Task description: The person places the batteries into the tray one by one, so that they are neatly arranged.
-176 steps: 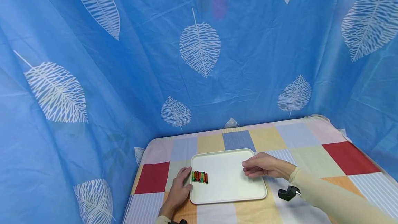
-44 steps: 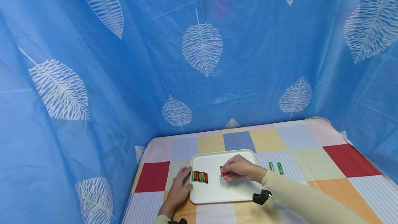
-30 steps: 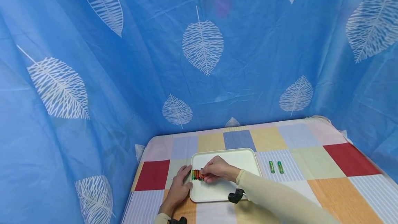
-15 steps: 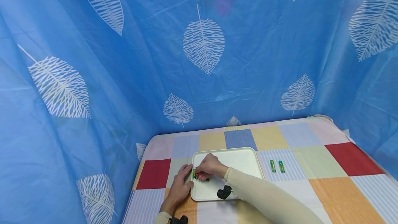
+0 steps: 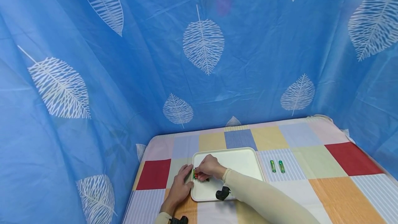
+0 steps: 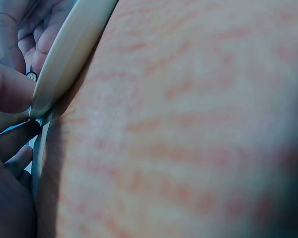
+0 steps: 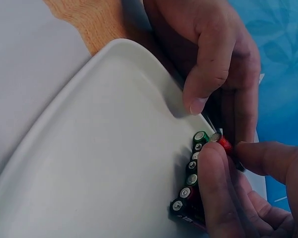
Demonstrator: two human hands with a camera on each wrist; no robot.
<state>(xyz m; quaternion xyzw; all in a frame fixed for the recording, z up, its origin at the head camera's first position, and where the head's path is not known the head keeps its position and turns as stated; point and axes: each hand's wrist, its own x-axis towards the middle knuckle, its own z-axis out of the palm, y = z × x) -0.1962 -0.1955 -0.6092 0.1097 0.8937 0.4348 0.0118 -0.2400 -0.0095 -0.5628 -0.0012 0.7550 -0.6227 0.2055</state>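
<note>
My left hand (image 5: pixel 179 186) holds the left edge of the white tray (image 5: pixel 230 191), its thumb over the rim and its fingers along the outside. Over the tray's left end, my right hand (image 5: pixel 209 167) pinches a small red battery (image 7: pixel 223 142) between thumb and finger. Just below that battery, a row of several AAA-size batteries (image 7: pixel 185 192), green and red, lies side by side in the tray. Most of the row is hidden by the right hand in the head view. In the left wrist view, the tray's underside (image 6: pixel 72 54) shows, with fingers at its rim.
Two green batteries (image 5: pixel 281 166) lie on the patchwork tablecloth (image 5: pixel 329 193), to the right of the tray. Blue curtains (image 5: pixel 140 61) with white leaf prints hang behind the table and on both sides.
Two green batteries now lie on the cloth right of the tray. My right hand has carried a red battery leftward from mid-tray to the row. My left hand has stayed put.
</note>
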